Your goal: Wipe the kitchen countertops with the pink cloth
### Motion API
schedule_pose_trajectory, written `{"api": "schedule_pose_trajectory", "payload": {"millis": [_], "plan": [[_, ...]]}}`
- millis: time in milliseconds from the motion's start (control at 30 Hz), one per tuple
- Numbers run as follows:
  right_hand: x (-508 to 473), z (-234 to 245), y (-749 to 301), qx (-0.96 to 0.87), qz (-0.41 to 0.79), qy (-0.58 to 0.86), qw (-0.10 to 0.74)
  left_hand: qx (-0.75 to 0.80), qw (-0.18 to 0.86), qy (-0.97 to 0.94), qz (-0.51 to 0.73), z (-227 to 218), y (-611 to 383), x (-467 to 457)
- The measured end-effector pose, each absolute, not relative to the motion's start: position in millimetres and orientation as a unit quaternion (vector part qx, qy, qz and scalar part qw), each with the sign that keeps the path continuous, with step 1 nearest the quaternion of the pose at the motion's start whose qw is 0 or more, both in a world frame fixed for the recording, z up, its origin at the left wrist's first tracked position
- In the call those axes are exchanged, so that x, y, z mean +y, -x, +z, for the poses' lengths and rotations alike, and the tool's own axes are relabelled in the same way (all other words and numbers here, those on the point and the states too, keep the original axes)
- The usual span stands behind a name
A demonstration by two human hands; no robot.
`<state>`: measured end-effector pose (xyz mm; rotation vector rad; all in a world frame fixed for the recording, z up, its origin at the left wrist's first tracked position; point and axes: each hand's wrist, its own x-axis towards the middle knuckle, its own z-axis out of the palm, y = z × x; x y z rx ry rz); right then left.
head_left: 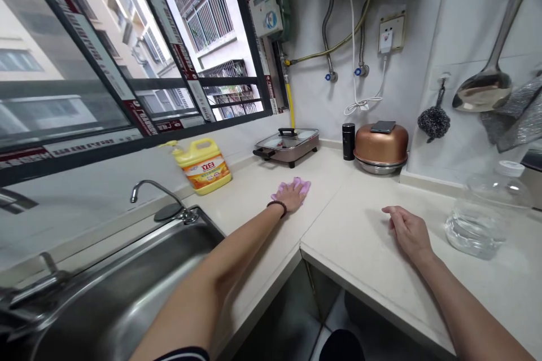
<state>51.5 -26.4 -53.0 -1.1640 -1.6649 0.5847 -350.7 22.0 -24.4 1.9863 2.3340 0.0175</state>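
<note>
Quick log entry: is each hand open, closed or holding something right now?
Left hand: open, spread over the pink cloth on the countertop.
Right hand: fingers curled, nothing visibly held; can't tell if fully closed.

Just behind the left hand (pixel 293 196), a dark brown bracelet (pixel 279 203) of small round beads circles the wrist. Farther back from that hand, a dark short sleeve (pixel 191 351) ends in a pale stripe. Behind the right hand (pixel 409 232), wrist and forearm are bare.
</note>
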Motion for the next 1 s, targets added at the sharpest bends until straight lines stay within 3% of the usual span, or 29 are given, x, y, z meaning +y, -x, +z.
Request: {"api": "schedule_pose_trajectory", "payload": {"millis": [533,767,1000], "plan": [[-23.1,-50.7,-58.6,-0.668,0.202,0.473,0.538,0.489,0.125,-0.863,-0.005,-39.7,65.3,10.9],[-23.1,-53.6,-69.0,-0.649,0.21,0.492,0.541,0.51,0.135,-0.849,0.008,-28.6,67.6,54.7],[-27.5,-53.2,-63.1,-0.65,0.253,0.486,0.526,0.605,0.113,-0.787,0.023,-20.9,150.6,111.5]]}}
